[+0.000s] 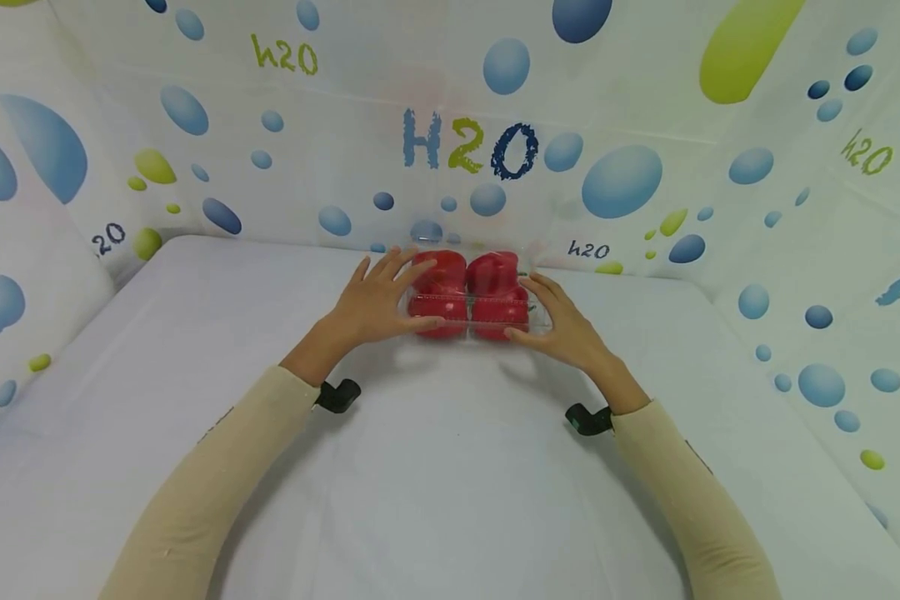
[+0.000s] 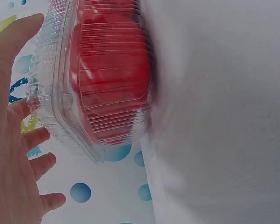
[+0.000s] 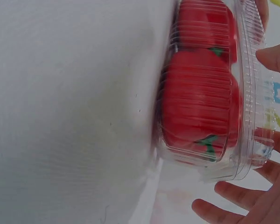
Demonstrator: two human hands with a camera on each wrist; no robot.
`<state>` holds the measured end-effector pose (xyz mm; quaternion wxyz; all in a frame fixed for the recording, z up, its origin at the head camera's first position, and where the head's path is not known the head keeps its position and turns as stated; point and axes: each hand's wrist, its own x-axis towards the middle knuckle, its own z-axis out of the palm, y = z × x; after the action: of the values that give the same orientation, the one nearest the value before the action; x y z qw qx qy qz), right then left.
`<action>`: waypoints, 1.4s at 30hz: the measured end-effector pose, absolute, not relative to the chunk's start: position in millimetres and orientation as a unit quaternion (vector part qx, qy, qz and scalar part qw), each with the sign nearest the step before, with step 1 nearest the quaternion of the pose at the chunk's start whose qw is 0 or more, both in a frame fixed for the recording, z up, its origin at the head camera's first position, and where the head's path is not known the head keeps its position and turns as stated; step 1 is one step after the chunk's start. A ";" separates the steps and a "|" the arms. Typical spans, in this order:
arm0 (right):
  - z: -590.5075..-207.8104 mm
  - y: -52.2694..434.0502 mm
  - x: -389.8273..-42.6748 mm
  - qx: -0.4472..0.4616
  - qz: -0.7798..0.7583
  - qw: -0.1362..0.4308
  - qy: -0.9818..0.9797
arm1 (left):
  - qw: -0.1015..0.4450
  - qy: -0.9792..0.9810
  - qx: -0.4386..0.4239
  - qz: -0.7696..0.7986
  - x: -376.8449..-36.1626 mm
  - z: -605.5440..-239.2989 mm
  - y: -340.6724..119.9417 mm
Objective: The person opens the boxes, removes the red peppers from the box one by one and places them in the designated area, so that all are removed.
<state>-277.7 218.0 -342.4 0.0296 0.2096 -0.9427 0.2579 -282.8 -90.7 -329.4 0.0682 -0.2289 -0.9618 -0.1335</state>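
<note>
A clear plastic clamshell box [image 1: 468,323] rests on the white table near its far edge, lid down. Red bell peppers [image 3: 196,102] with green stems show through its ribbed walls, two side by side at the front in the head view. My left hand [image 1: 375,300] is at the box's left end, fingers spread and thumb reaching over the front corner. At the opposite end is my right hand [image 1: 562,329], fingers parted and gently bent, fingertips right at the lid. Both wrist views show the palms standing off from the plastic, with neither hand closed round it.
A white cloth covers the table [image 1: 450,467]. Right behind the box rises a white backdrop [image 1: 390,50] printed with blue and green drops and "H2O". Black camera mounts [image 1: 339,396] sit under both wrists, beside beige sleeves [image 1: 210,483].
</note>
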 end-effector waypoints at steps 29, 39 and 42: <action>-354.5 216.6 -281.9 0.263 0.357 0.161 -0.882 | 0.088 -0.943 -0.250 -0.199 -286.2 -349.7 -87.7; -359.8 219.0 -282.3 0.258 0.359 0.176 -0.880 | 0.088 -0.939 -0.251 -0.218 -285.8 -351.4 -85.8; -359.6 219.3 -282.2 0.262 0.353 0.181 -0.880 | 0.082 -0.935 -0.250 -0.237 -285.7 -351.3 -85.7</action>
<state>-282.2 219.3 -359.6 0.1806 0.2619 -0.8797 0.3535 -285.7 -85.7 -351.3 0.0817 -0.2498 -0.9352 -0.2373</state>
